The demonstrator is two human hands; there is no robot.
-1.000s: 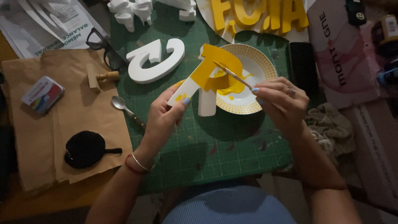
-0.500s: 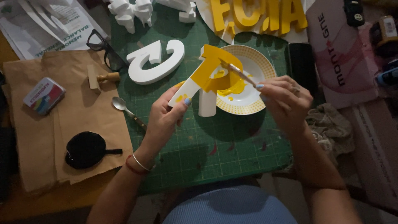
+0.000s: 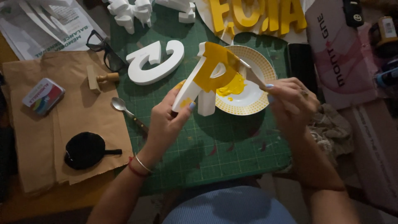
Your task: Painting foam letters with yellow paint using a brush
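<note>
Above the plate (image 3: 253,101), the left hand (image 3: 168,122) clamps the foam letter (image 3: 205,79), mostly yellow, its foot still white. The right hand (image 3: 290,101) pinches a brush (image 3: 253,76); an unpainted letter (image 3: 155,62) waits left.

- Left hand (image 3: 168,118) grips the lower stem of a white foam letter (image 3: 207,76), its upper half coated yellow, tilted above a green cutting mat (image 3: 232,149).
- Right hand (image 3: 290,101) pinches a thin brush (image 3: 253,74) whose tip meets the letter's edge.
- Under the letter sits a white plate (image 3: 259,97) with a dotted yellow rim, holding yellow paint.
- An unpainted curved letter (image 3: 155,62), a spoon (image 3: 124,108) and black glasses (image 3: 103,52) lie to the left.
</note>
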